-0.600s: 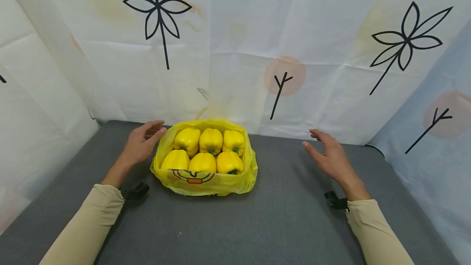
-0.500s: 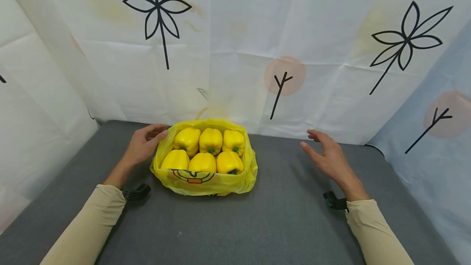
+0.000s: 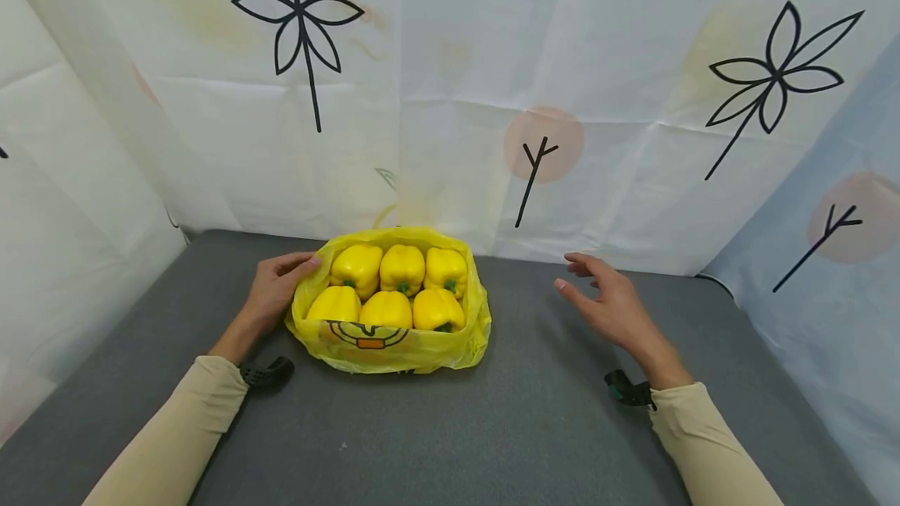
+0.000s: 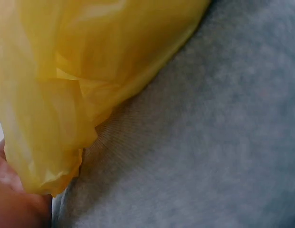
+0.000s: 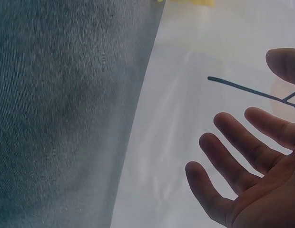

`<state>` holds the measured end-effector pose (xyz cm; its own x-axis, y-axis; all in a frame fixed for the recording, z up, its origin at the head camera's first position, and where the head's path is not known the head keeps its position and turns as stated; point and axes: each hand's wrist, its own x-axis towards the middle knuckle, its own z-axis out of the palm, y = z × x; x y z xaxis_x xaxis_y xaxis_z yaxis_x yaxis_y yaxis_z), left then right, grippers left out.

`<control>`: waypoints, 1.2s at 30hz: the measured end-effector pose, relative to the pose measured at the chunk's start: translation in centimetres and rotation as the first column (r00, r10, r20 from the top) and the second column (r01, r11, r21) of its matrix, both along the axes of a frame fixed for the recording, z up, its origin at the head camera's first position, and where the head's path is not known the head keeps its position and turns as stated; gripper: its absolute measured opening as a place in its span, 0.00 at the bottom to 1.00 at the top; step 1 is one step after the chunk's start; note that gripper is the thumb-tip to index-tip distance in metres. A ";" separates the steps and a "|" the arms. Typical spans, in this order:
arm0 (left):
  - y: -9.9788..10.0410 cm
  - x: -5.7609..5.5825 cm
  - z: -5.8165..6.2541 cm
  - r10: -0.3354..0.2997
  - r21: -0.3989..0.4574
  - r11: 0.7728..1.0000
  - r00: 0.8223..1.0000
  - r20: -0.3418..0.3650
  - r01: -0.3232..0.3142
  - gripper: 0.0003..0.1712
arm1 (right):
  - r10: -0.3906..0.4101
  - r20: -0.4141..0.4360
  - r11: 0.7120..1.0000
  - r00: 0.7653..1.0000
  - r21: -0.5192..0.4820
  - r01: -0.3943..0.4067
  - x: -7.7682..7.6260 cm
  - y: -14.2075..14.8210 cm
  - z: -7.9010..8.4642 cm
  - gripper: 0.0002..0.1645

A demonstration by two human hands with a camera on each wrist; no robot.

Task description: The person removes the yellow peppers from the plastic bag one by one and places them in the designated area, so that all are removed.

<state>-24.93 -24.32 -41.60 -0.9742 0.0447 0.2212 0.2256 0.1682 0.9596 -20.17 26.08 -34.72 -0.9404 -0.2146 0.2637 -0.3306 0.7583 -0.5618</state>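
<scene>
A yellow plastic bag (image 3: 394, 350) with a dark printed design stands on the grey table, its mouth spread wide. Several yellow bell peppers (image 3: 403, 268) lie inside in two rows, some with green stems showing. At the bag's left side is my left hand (image 3: 270, 291), thumb and fingertips right at the rim. The left wrist view has the bag's crinkled side (image 4: 66, 118) close up, overlapping the palm. My right hand (image 3: 615, 307) hovers over the table to the right, well apart from the bag. Its fingers (image 5: 233, 156) are spread and loosely bent, holding nothing.
The grey table (image 3: 422, 443) reaches back to a white fabric backdrop (image 3: 457, 139) printed with flowers and twigs. More fabric hangs at the left and right sides. A dark wrist strap (image 3: 626, 389) sits on the right wrist, another (image 3: 267, 373) on the left.
My left hand has come in slightly to the right and down, up against the bag's left rim. My right hand has moved a little left, toward the bag. The bag has hardly moved.
</scene>
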 end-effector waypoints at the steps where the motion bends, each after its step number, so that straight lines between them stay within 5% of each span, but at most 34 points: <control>1: 0.0 0.0 -0.1 -0.006 0.024 1.000 1.000 0.003 0.006 0.28 | 0.006 0.001 1.000 1.000 -0.007 -0.006 0.0 -0.1 -0.1 0.34; 11: -0.3 0.2 -0.6 -0.032 0.177 0.984 0.999 0.013 0.029 0.21 | 0.036 -0.013 0.999 0.999 -0.024 -0.036 0.1 -0.9 -0.3 0.32; 21: -0.4 0.0 -1.0 -0.048 0.182 0.982 0.999 -0.003 0.048 0.20 | 0.095 0.005 0.991 0.995 -0.092 -0.095 0.7 -2.3 0.1 0.30; 36: -0.2 0.0 -0.8 -0.056 0.205 0.977 0.998 0.011 0.053 0.17 | 0.335 0.049 0.912 0.941 -0.267 -0.311 0.2 -8.4 2.4 0.32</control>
<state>-24.92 -24.52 -42.37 -0.9752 0.0536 0.2148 0.2126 -0.0441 0.9762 -19.97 17.70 -32.29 -0.8535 -0.4485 0.2652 -0.4716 0.4487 -0.7591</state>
